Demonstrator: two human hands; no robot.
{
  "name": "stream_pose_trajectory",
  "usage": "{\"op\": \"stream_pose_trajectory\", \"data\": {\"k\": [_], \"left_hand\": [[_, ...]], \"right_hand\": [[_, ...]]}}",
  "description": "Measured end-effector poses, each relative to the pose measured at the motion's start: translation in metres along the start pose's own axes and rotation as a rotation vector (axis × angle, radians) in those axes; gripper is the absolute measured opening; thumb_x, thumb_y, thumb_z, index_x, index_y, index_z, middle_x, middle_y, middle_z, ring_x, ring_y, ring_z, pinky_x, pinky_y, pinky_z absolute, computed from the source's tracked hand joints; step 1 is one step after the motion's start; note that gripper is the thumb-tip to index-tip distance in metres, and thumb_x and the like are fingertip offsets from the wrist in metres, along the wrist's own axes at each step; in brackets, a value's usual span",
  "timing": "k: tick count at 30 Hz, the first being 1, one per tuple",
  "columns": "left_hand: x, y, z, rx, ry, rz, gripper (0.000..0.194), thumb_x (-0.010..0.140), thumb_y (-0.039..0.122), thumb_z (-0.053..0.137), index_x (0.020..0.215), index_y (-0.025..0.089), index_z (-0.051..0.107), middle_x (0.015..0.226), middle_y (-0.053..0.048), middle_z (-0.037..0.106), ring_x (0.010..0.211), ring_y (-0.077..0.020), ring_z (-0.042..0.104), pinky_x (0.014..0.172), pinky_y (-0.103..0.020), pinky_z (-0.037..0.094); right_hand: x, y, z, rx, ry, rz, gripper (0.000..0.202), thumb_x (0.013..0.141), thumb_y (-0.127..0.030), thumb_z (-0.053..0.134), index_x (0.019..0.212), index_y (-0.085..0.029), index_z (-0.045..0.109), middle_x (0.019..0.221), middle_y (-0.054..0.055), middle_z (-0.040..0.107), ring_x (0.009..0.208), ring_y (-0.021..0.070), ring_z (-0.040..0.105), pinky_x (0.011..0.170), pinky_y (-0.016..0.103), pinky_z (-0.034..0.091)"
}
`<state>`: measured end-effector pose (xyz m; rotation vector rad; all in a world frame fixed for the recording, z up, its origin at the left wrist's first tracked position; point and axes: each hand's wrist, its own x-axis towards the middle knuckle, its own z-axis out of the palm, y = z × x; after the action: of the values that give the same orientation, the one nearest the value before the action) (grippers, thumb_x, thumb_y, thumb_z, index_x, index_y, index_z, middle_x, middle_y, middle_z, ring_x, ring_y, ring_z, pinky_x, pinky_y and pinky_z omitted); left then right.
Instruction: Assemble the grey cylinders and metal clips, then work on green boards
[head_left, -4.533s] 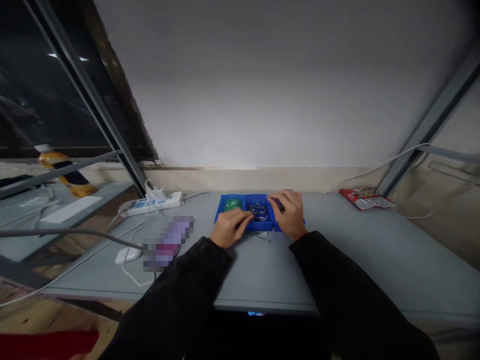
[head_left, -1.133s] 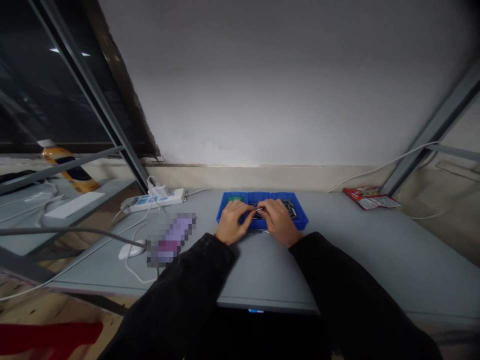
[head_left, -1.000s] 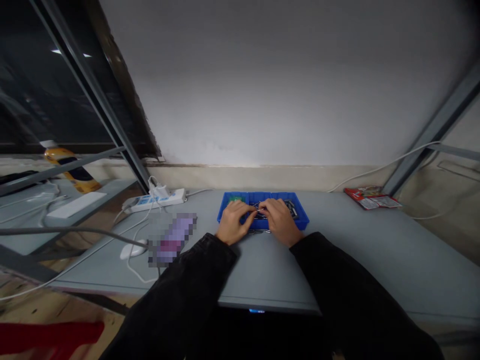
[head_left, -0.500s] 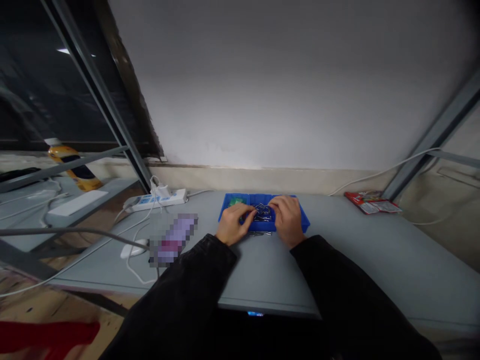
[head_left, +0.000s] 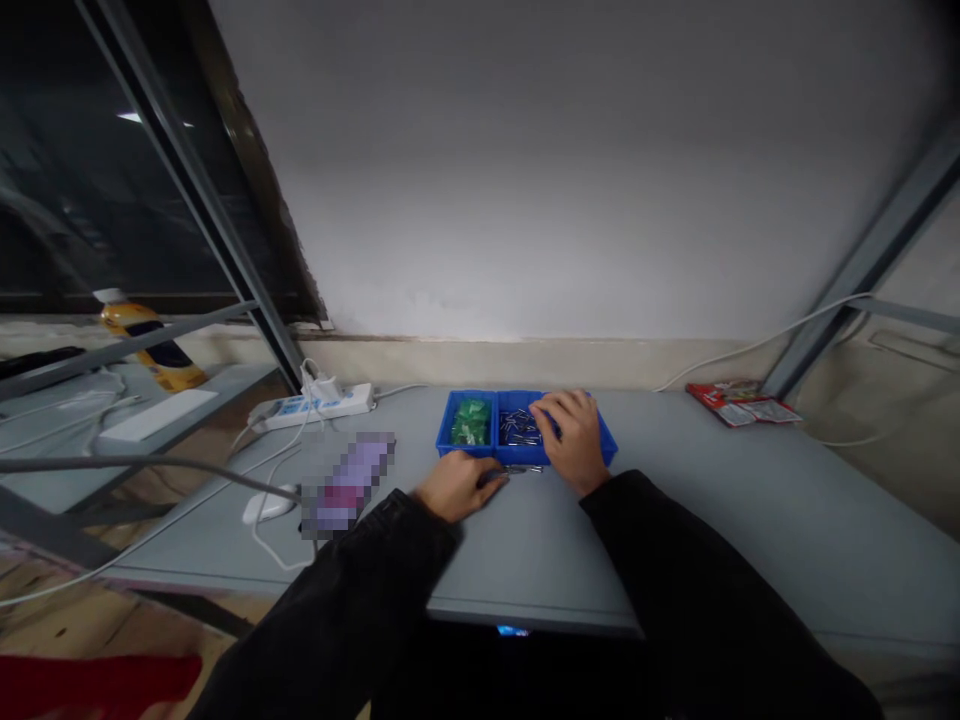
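A blue compartment tray (head_left: 495,455) stands on the grey table. Its left compartment holds a green packet or green small parts (head_left: 471,422); thin silvery metal pieces (head_left: 519,427) lie loose in the compartment beside it. In front of the tray, more slim metal pieces (head_left: 525,469) lie in a row on the tabletop. My left hand (head_left: 457,485) rests low at the left end of this row, fingertips pinched together; what is between them is too small to name. Over the tray's right part is my right hand (head_left: 573,440), fingers curled towards the thumb, its grip unclear, hiding the compartment below.
A pixelated phone-like object (head_left: 351,482), a white mouse-shaped thing (head_left: 268,503) and several cables lie at the left. Behind them is a white power strip (head_left: 326,402). A red packet (head_left: 742,405) sits at the back right. A yellow bottle (head_left: 154,345) stands far left.
My left hand has moved from above the tray down to the tabletop in front, uncovering the green contents. My right hand stays over the tray, nearly unmoved.
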<state>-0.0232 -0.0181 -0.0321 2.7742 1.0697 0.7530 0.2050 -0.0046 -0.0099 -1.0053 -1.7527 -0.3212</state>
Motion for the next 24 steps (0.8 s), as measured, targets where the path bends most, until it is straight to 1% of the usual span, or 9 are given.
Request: {"op": "stream_pose_trajectory", "data": {"k": [4,7,9,12,14,17,18,21,24], "left_hand": [[0.002,-0.003,0.003,-0.024,-0.025,-0.038,0.007,0.088,0.024,0.070,0.092,0.022,0.076,0.077,-0.002,0.074,0.067,-0.0177,0.069,0.063,-0.026,0.051],[0.002,-0.002,0.003,-0.046,-0.048,-0.074,0.009,0.088,0.019,0.068,0.091,0.022,0.075,0.075,-0.001,0.073,0.062,-0.0160,0.067,0.061,-0.024,0.049],[0.001,0.001,0.002,-0.041,-0.042,-0.063,0.009,0.089,0.018,0.066,0.091,0.022,0.075,0.072,-0.001,0.072,0.059,-0.0154,0.066,0.059,-0.024,0.048],[0.001,0.007,-0.002,-0.023,0.030,0.011,0.012,0.094,0.024,0.061,0.095,0.021,0.073,0.074,-0.002,0.072,0.062,-0.0162,0.067,0.061,-0.025,0.049],[0.005,0.011,-0.005,-0.006,0.124,0.038,0.017,0.099,0.028,0.057,0.100,0.020,0.072,0.077,-0.003,0.073,0.064,-0.0161,0.068,0.062,-0.025,0.050],[0.021,0.014,-0.010,-0.023,0.290,0.019,0.022,0.101,0.032,0.054,0.106,0.019,0.070,0.076,-0.004,0.074,0.059,-0.0139,0.066,0.061,-0.024,0.050],[0.028,0.014,-0.012,-0.037,0.334,0.002,0.023,0.101,0.033,0.054,0.107,0.018,0.070,0.072,-0.002,0.072,0.055,-0.0129,0.064,0.059,-0.024,0.049],[0.047,0.010,-0.015,-0.065,0.372,-0.024,0.021,0.100,0.033,0.056,0.103,0.018,0.071,0.062,0.001,0.066,0.051,-0.0111,0.059,0.056,-0.022,0.045],[0.055,0.005,-0.013,-0.086,0.332,-0.020,0.022,0.101,0.035,0.056,0.106,0.019,0.071,0.061,0.002,0.064,0.051,-0.0101,0.058,0.056,-0.021,0.044]], "right_hand": [[0.000,-0.003,0.000,0.012,-0.016,0.002,0.019,0.101,-0.029,0.054,0.092,-0.022,0.070,0.091,0.005,0.070,0.092,0.0239,0.057,0.083,0.042,0.039],[0.000,-0.004,0.000,0.018,-0.024,0.007,0.019,0.101,-0.030,0.054,0.092,-0.022,0.069,0.091,0.005,0.070,0.092,0.0235,0.057,0.083,0.042,0.039],[0.000,-0.005,0.000,0.025,-0.026,0.005,0.019,0.101,-0.029,0.054,0.091,-0.021,0.068,0.091,0.005,0.070,0.093,0.0234,0.056,0.083,0.041,0.039],[-0.001,-0.007,-0.001,0.055,-0.044,-0.017,0.019,0.101,-0.028,0.054,0.090,-0.021,0.067,0.089,0.004,0.070,0.091,0.0224,0.056,0.082,0.040,0.038],[-0.001,-0.009,-0.002,0.071,-0.065,-0.039,0.020,0.101,-0.027,0.053,0.087,-0.021,0.066,0.086,0.004,0.070,0.088,0.0214,0.056,0.081,0.040,0.038],[0.000,-0.008,-0.003,0.072,-0.084,-0.046,0.022,0.101,-0.027,0.053,0.084,-0.021,0.065,0.084,0.004,0.069,0.086,0.0214,0.055,0.080,0.040,0.037],[0.000,-0.007,-0.003,0.068,-0.083,-0.041,0.022,0.101,-0.027,0.052,0.084,-0.021,0.065,0.084,0.004,0.069,0.087,0.0217,0.055,0.080,0.041,0.037],[0.001,-0.001,-0.003,0.049,-0.072,-0.018,0.023,0.102,-0.026,0.050,0.083,-0.021,0.063,0.084,0.005,0.069,0.087,0.0225,0.055,0.079,0.041,0.037],[0.002,0.003,-0.001,0.014,-0.070,-0.009,0.027,0.102,-0.026,0.048,0.078,-0.021,0.059,0.078,0.004,0.065,0.083,0.0224,0.053,0.077,0.040,0.037]]}}
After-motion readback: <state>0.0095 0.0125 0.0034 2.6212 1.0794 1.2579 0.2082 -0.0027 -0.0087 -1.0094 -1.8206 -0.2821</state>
